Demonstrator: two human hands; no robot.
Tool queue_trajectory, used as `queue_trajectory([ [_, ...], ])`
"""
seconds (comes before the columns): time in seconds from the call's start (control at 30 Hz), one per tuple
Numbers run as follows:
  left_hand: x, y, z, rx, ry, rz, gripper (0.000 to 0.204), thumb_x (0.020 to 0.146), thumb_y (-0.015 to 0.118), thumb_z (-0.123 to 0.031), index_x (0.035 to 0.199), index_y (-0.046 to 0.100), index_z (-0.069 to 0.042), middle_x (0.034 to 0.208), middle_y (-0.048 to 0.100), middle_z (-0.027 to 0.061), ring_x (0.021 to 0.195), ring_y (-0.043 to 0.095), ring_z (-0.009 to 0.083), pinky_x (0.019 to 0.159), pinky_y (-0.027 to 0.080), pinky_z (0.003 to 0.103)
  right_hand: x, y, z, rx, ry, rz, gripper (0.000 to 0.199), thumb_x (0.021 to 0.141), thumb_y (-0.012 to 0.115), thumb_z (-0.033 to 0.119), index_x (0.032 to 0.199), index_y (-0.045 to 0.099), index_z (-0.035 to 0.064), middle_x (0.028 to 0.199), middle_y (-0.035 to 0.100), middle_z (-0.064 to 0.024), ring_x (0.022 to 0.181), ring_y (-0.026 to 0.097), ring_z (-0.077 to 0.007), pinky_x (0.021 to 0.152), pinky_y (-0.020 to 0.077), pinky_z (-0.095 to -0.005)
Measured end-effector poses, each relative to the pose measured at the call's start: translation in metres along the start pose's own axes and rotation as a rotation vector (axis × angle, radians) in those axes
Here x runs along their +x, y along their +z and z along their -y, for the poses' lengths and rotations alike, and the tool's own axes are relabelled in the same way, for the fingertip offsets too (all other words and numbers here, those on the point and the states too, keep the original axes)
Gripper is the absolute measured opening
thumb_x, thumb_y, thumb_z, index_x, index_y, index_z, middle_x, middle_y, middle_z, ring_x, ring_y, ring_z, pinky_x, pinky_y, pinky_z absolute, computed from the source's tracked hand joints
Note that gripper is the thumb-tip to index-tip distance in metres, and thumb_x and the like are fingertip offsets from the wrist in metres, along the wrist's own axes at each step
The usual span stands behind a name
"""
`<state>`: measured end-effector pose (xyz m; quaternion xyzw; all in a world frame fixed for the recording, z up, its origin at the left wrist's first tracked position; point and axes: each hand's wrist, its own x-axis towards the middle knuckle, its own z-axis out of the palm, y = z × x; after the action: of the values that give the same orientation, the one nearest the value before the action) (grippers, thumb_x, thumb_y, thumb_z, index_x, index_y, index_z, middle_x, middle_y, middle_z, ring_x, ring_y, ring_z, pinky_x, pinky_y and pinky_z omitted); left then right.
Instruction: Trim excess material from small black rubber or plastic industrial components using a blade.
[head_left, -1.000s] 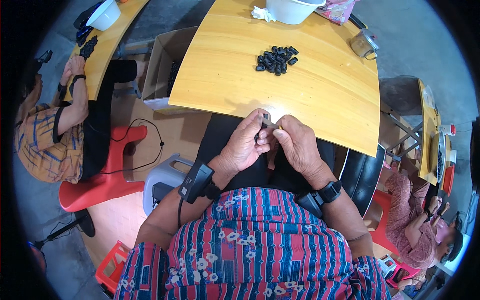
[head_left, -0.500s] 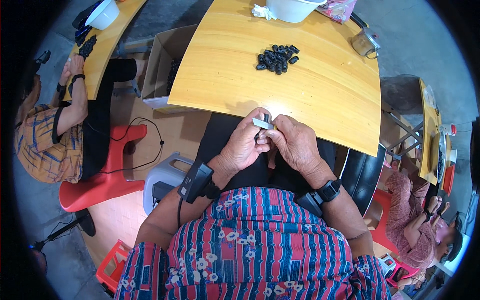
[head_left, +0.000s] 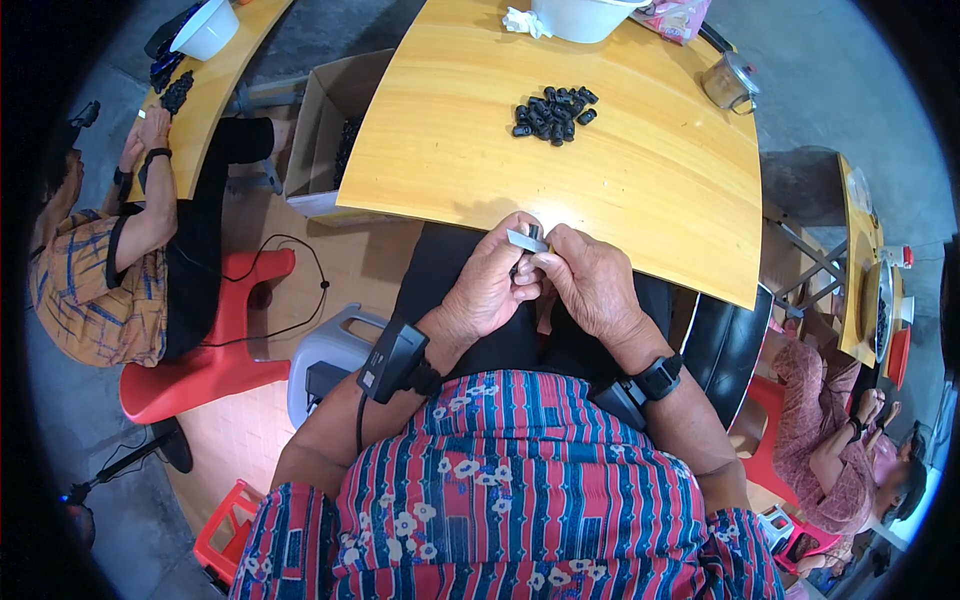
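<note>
1. Far left, a co-worker (head_left: 110, 285) in a checked orange shirt sits at another wooden table, hands beside a heap of small black parts (head_left: 177, 92), a smooth white bowl (head_left: 203, 32) beyond.
2. Next along, a red stool (head_left: 200, 375) in glossy moulded plastic, and a thin black cable (head_left: 322, 285) looping over the floor beside it.
3. Then a cardboard box (head_left: 318, 120), stiff, square-cornered and brown, with dark pieces inside.
4. Now the left hand (head_left: 487, 280), just off the table edge: fingers curled in close, thumb up, and a small black piece (head_left: 533, 231) pinched at the fingertips, mostly hidden by them.
5. Right across that piece lies a flat, straight-edged blade (head_left: 525, 241), grey and metallic, its tip towards the left thumb; whether it touches the piece, I cannot tell.
6. Straight ahead on the smooth, yellow-grained table (head_left: 450, 130), a pile of stubby, rounded black parts (head_left: 555, 115), with a white tub (head_left: 585, 22) farther back.
7. And the right hand (head_left: 592, 280), fingers folded tight, thumb pressed forward, gripping the blade at its yellowish end.
8. Over at the right, a shiny lidded cup (head_left: 729, 84) with a looped handle.
</note>
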<state>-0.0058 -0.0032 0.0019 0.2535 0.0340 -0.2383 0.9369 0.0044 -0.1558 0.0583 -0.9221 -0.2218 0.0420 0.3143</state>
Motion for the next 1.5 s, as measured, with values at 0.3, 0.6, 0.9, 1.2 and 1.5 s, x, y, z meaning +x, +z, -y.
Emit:
queue_trajectory([
  [0.3,-0.002,0.004,-0.001,0.023,-0.023,-0.047,0.016,0.099,0.049,-0.03,0.096,0.05,-0.015,0.072,0.04,-0.0056,0.059,0.035,0.0015,0.051,0.03,0.016,0.002,0.0,-0.001,0.036,0.095,0.049,0.026,0.092,0.053,0.032,0.09,0.053,0.0062,0.08,0.061,-0.0155,0.078,0.061,-0.0377,0.066,0.0482,-0.0457],
  [0.6,-0.002,0.005,-0.001,0.045,-0.004,-0.033,0.011,0.099,0.048,-0.026,0.095,0.05,-0.016,0.072,0.04,-0.0059,0.06,0.035,0.0014,0.051,0.03,0.016,0.002,-0.002,-0.002,0.033,-0.014,0.023,0.026,0.093,0.053,0.033,0.091,0.054,0.0074,0.08,0.061,-0.015,0.079,0.062,-0.0363,0.067,0.0485,-0.0444],
  [0.9,-0.001,0.004,-0.001,0.035,-0.017,-0.044,0.012,0.099,0.048,-0.027,0.094,0.048,-0.016,0.072,0.04,-0.0059,0.06,0.035,0.0015,0.051,0.031,0.016,0.004,-0.001,-0.006,0.019,0.001,0.038,0.03,0.093,0.052,0.038,0.091,0.054,0.008,0.079,0.061,-0.0146,0.078,0.062,-0.0358,0.067,0.0485,-0.0446],
  [1.2,0.001,0.003,-0.004,0.011,-0.028,-0.033,0.013,0.1,0.048,-0.027,0.094,0.048,-0.016,0.073,0.04,-0.0057,0.06,0.035,0.0018,0.051,0.031,0.016,0.008,-0.003,-0.006,0.013,-0.009,0.06,0.027,0.094,0.051,0.036,0.09,0.053,0.0087,0.079,0.061,-0.0143,0.077,0.062,-0.0361,0.067,0.0484,-0.0451],
  [1.5,0.002,0.005,-0.002,0.015,-0.017,-0.036,0.016,0.1,0.047,-0.031,0.096,0.048,-0.015,0.072,0.039,-0.0049,0.06,0.034,0.0021,0.051,0.03,0.017,0.009,0.001,-0.012,0.217,0.177,0.016,0.025,0.093,0.054,0.031,0.089,0.056,0.0064,0.082,0.063,-0.016,0.077,0.062,-0.036,0.068,0.0496,-0.0414],
])
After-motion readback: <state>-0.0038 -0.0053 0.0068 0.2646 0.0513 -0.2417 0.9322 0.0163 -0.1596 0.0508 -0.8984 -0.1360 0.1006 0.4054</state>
